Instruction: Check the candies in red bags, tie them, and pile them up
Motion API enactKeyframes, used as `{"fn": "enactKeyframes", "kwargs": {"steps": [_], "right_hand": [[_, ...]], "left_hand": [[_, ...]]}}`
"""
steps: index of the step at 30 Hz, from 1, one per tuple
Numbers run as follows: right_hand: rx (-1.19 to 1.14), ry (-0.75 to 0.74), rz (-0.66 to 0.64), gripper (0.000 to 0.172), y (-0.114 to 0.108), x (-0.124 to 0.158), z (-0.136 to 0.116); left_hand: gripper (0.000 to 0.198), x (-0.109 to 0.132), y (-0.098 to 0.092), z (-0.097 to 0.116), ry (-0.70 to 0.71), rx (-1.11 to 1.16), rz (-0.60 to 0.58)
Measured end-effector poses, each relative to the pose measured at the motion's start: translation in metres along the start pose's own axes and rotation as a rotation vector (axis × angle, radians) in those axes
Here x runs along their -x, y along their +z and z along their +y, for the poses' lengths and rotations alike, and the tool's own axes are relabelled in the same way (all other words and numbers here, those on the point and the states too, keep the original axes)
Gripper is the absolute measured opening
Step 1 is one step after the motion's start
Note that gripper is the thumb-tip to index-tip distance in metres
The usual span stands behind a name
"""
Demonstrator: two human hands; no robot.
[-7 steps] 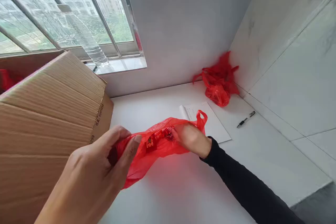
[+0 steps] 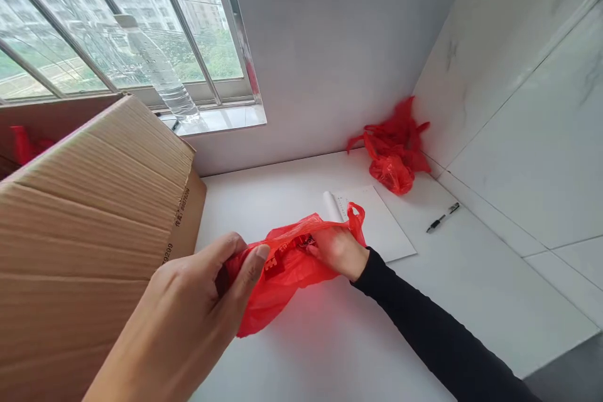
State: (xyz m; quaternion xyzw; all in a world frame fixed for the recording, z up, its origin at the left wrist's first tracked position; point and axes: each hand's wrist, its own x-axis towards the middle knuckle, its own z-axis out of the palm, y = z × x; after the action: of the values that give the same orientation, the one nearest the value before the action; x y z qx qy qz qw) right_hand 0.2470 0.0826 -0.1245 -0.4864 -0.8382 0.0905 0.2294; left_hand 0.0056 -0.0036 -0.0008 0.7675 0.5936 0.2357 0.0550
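Observation:
A thin red plastic bag (image 2: 301, 273) is held above the white table in the middle of the view. My left hand (image 2: 202, 298) is closed on the bag's left edge, thumb on top and fingers behind. My right hand (image 2: 339, 251) reaches in through the mouth from the right, its fingertips partly hidden by the plastic. They are at a dark, shiny small item (image 2: 307, 241) whose kind I cannot make out. Small red printed packets (image 2: 274, 264) lie inside the bag near my left thumb. One loop handle (image 2: 357, 217) of the bag stands up beside my right wrist.
A cardboard box (image 2: 94, 220) stands at the left, with something red (image 2: 26, 144) inside. An open notebook (image 2: 391, 226) lies behind the bag, a pen (image 2: 443, 218) to its right. Crumpled red bags (image 2: 393, 151) sit in the back corner. A clear bottle (image 2: 162, 72) stands on the windowsill.
My left hand and the bag's left edge have shifted slightly right. My right hand has moved a little left in the picture, and the bag's mouth looks narrower.

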Motion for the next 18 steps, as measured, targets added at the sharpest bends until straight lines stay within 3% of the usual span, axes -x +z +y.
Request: {"fn": "enactKeyframes", "kwargs": {"steps": [4,11,15,18], "right_hand": [[-0.009,0.022,-0.003,0.024,0.0,-0.006,-0.001],[-0.045,0.073,-0.065,0.009,-0.003,-0.003,-0.003],[-0.107,0.091,-0.091,0.035,-0.017,-0.007,-0.014],[-0.152,0.073,-0.156,0.037,-0.032,-0.011,-0.024]], "left_hand": [[0.048,0.001,-0.001,0.0,0.015,0.041,-0.009],[0.043,0.001,-0.002,0.003,0.136,0.044,0.075],[0.043,0.0,-0.002,0.003,0.126,0.055,0.076],[0.044,0.0,-0.002,0.002,0.113,0.075,0.078]]}}
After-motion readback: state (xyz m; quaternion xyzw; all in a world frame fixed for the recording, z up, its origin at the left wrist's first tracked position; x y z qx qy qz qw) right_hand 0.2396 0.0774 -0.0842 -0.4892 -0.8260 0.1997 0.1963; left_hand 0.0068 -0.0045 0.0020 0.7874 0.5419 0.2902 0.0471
